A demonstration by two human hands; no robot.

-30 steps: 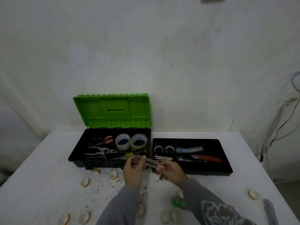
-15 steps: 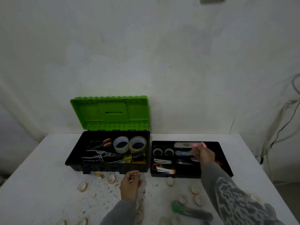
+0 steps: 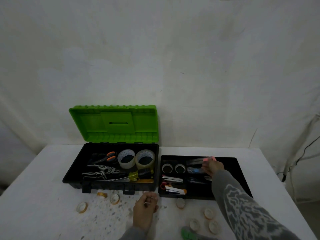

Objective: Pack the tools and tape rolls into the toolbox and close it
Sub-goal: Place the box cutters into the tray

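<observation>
The black toolbox (image 3: 74,172) stands open with its green lid (image 3: 114,123) upright. Inside lie scissors (image 3: 105,157), pliers (image 3: 102,172), a yellow-handled screwdriver (image 3: 136,175) and two large tape rolls (image 3: 136,158). To its right sits a black tray (image 3: 240,174) with two small rolls (image 3: 173,168) and staplers (image 3: 173,185). My right hand (image 3: 212,168) reaches over the tray's back part and holds a clear tool with a pink end (image 3: 199,160). My left hand (image 3: 144,208) hovers over the table with fingers curled round something small and pale.
Several small tape rolls (image 3: 115,199) lie scattered on the white speckled table (image 3: 43,196) in front of the box and tray. A green-handled tool (image 3: 188,235) lies at the near edge. Cables (image 3: 303,153) hang at the right wall.
My right hand carried the clear pink-ended tool from in front of the box over to the tray's back. My left hand let go of it and dropped back toward the table.
</observation>
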